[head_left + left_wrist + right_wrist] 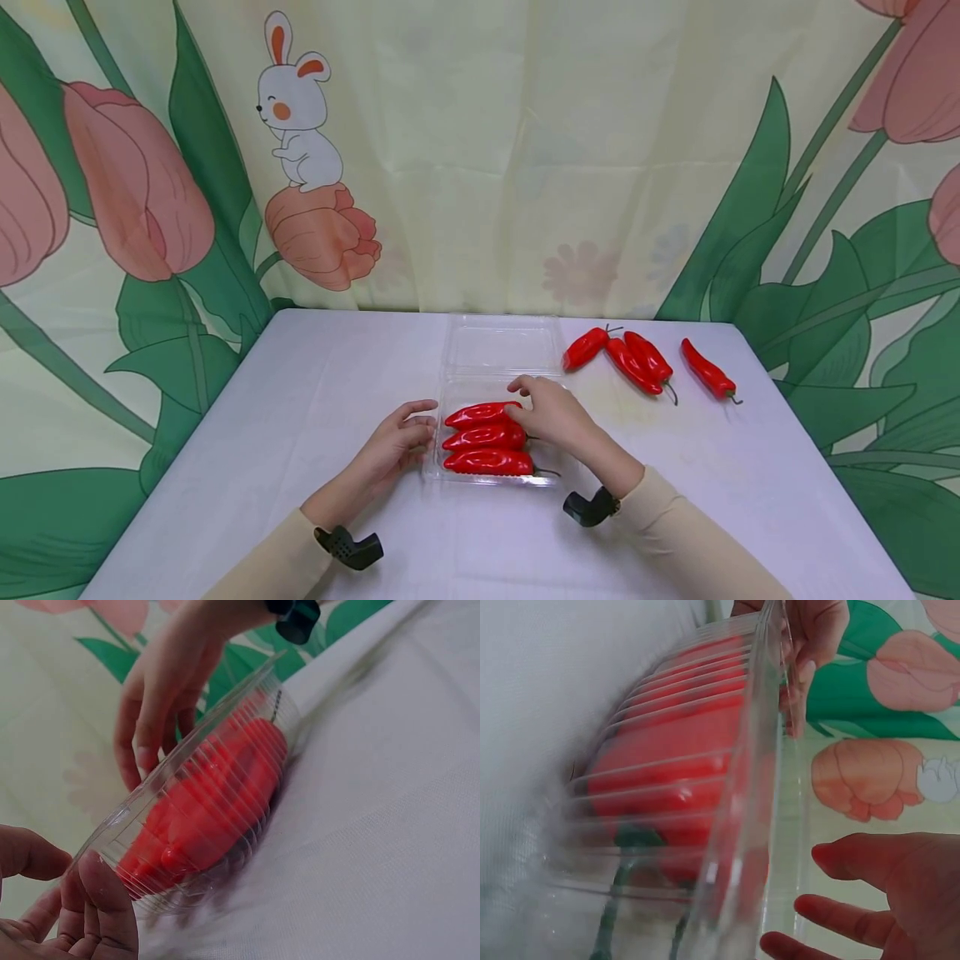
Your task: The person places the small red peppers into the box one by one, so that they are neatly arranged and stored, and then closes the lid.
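Here, we set out what we see, line by line.

Tray: between our two hands lies a clear, ribbed plastic clamshell tray (437, 467); its thin walls are ridged and glossy, and its flat hinged lid (498, 344) lies open on the far side of the hands.

Peppers in tray: three smooth, shiny red chilli peppers (487, 437) lie side by side inside, long and tapering, with thin dark green stems pointing toward the right hand. Through the ridged wall in the wrist views they read as a blurred red mass.

Left hand: our left hand (397, 442) rests at the tray's left end, fingers loosely curled and relaxed, fingertips (101, 896) touching or just beside the tray's rim; they grip nothing that we can make out.

Right hand: our right hand (551, 412) lies over the tray's far right corner, palm down, fingers (840, 919) stretched out and spread, touching or just above the farthest pepper; we cannot tell whether they press on it.

Sleeves: both forearms wear soft beige sleeves, with a black device at each wrist.

Loose peppers: beyond and to the right of the right hand, well apart from it, four more glossy red chilli peppers (647, 362) lie on the cloth, three close together and one off to the right.

Surface: a matte, pale lavender-white tablecloth (300, 400) with a fine weave lies under everything.
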Tool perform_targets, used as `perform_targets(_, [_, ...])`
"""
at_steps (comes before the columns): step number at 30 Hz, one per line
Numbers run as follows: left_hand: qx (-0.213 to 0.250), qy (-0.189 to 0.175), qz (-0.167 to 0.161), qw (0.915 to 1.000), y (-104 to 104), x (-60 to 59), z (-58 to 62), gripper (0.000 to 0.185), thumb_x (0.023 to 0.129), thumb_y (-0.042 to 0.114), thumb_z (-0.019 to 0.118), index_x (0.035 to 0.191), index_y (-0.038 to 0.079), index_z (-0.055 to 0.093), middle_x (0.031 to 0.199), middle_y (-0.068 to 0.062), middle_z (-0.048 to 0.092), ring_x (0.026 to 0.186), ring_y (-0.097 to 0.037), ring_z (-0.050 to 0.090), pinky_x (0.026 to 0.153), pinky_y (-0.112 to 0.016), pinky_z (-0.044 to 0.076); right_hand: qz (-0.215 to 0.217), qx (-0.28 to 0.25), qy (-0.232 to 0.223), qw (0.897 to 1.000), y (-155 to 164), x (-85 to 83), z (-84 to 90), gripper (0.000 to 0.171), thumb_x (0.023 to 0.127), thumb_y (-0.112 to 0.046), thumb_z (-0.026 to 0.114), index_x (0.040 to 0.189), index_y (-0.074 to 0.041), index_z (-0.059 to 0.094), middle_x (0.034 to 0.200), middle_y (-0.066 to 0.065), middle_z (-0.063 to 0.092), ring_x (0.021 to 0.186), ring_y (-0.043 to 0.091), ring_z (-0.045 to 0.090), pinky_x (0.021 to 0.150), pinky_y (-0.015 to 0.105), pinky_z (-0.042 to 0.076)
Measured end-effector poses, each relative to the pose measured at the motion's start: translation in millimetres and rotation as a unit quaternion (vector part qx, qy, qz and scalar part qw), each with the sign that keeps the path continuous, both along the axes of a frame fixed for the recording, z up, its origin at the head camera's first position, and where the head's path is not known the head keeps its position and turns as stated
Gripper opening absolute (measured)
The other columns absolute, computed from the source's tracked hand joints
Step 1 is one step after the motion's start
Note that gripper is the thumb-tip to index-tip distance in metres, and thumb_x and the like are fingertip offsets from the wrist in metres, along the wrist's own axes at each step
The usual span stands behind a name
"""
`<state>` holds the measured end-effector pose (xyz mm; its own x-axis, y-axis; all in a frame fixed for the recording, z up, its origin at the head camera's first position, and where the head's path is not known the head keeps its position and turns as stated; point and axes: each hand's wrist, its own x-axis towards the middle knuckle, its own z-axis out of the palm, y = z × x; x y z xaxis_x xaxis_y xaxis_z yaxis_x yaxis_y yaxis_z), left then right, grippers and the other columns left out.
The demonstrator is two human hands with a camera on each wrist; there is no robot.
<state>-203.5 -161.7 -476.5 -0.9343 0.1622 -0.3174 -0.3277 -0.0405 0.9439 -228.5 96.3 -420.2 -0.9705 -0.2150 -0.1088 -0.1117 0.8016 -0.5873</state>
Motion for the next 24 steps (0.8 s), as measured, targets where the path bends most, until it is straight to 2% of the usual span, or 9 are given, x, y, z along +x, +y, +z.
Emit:
perform_targets(9, [-0.004, 0.002, 0.000, 1.0000, 0.4, -0.6, 0.2, 0.051, 0.086, 0.012, 0.064, 0.133, 0.015, 0.046, 0.105, -0.009, 0.059, 0.077, -0.018, 0.057, 0.067, -0.027, 0.052, -0.024, 0.012, 0.042, 0.999, 5.7, -3.8, 4.3, 0.039, 0.081, -0.033, 0.072, 0.116, -0.018, 0.064, 0.114, 0.007, 0.062, 0.095, 0.023, 0.060, 0.067, 0.034, 0.057])
perform_targets(24, [-0.008, 0.001, 0.000, 1.0000, 0.7, -1.6, -2.0, 0.050, 0.086, 0.013, 0.064, 0.133, 0.015, 0.046, 0.107, -0.011, 0.059, 0.078, -0.019, 0.058, 0.068, -0.027, 0.052, -0.035, 0.033, 0.084, 0.995, 23.7, -12.9, 11.4, 0.038, 0.081, -0.033, 0.072, 0.115, -0.017, 0.065, 0.116, 0.008, 0.065, 0.100, 0.025, 0.061, 0.073, 0.039, 0.057])
